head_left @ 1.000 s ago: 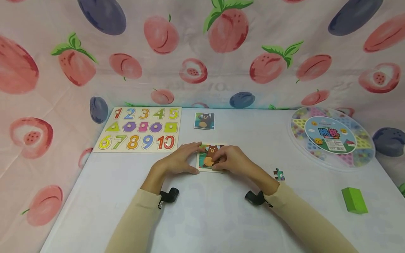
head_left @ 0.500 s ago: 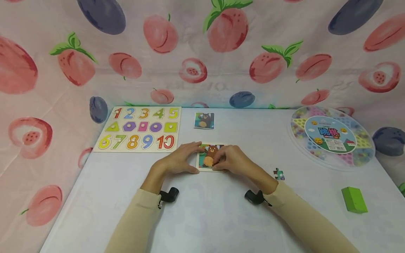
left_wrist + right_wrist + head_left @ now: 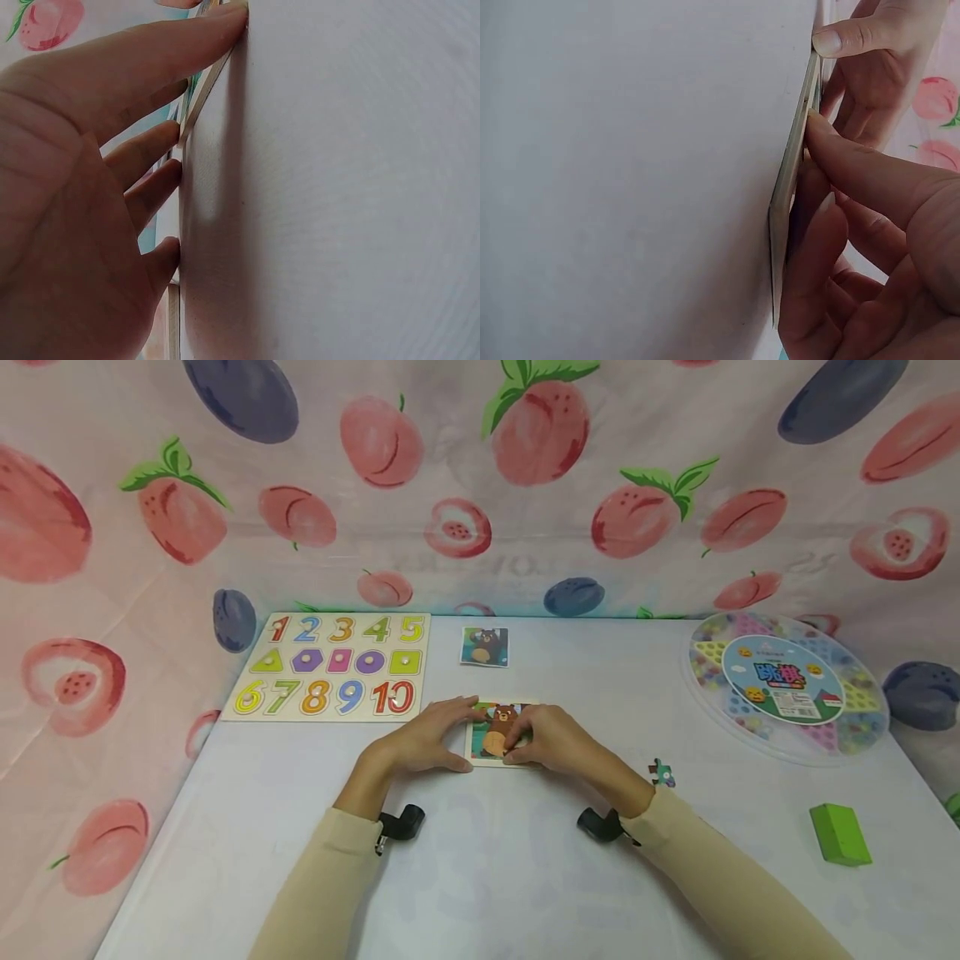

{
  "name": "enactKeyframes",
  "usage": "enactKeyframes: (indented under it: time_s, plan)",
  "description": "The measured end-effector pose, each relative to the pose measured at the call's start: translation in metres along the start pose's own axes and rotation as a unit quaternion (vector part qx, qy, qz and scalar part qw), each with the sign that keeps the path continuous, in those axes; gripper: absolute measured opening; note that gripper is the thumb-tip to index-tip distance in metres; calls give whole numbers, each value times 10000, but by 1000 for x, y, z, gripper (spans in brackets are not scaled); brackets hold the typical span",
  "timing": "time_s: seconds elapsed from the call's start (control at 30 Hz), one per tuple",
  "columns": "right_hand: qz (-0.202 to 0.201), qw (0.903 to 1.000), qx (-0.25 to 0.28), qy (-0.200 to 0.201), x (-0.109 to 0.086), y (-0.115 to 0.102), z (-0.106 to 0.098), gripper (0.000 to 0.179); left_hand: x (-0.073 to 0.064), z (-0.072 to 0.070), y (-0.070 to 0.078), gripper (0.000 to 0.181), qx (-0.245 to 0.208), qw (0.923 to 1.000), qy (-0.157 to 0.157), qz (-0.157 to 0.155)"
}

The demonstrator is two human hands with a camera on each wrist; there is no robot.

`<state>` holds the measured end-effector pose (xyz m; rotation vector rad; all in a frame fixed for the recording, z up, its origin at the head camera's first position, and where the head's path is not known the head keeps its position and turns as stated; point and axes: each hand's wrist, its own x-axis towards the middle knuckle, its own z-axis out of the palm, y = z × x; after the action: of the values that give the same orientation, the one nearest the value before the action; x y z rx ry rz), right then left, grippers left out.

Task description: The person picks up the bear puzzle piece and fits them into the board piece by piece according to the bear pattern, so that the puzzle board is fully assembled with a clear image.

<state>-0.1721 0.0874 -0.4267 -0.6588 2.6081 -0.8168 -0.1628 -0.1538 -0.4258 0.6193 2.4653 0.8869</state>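
A small wooden bear puzzle board (image 3: 489,732) lies flat near the table's middle. My left hand (image 3: 420,739) steadies its left side with fingers straight and spread, the thumb (image 3: 217,34) at the near corner. Over the board's right part, my right hand (image 3: 555,739) has thumb and fingers curled together, pinching what looks like a puzzle piece, mostly hidden behind the fingers. In the right wrist view the right thumb (image 3: 855,161) touches the board's edge (image 3: 784,187). A loose puzzle piece (image 3: 662,773) lies beside the right wrist.
A bear picture card (image 3: 484,647) lies behind the board. At back left is a number-and-shape board (image 3: 330,668); at back right, a round clear game box (image 3: 787,685). A green block (image 3: 840,835) sits at the right. A fruit-print cloth (image 3: 540,527) hangs behind.
The right wrist has shifted slightly left and the right fingers have adjusted a little on the board. The left hand and the board have stayed in place.
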Motion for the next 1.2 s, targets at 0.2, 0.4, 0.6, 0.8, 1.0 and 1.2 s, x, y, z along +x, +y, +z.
enactKeyframes:
  time_s: [0.2, 0.4, 0.6, 0.8, 1.0, 1.2]
  plan:
    - [6, 10000, 24, -9, -1, -2, 0, 10, 0, -1, 0, 68, -12, 10000, -18, 13]
    - [17, 10000, 59, -18, -3, -2, 0, 10, 0, 0, 0, 67, -42, 10000, -12, 4]
    - [-223, 9995, 142, -148, -4, 4, -3, 16, -1, 0, 2, 67, -75, 10000, -3, -35]
    - [-239, 9968, 600, -470, -11, 13, -17, 29, -1, 0, 3, 67, -62, 10000, -20, -42]
    - [-228, 9976, 603, -237, -25, 24, -40, 40, -1, 1, 2, 68, -35, 10000, -17, -68]
    - [-86, 9982, 574, 121, -47, 44, -63, 50, -1, 1, 3, 68, -100, 9999, 3, -47]
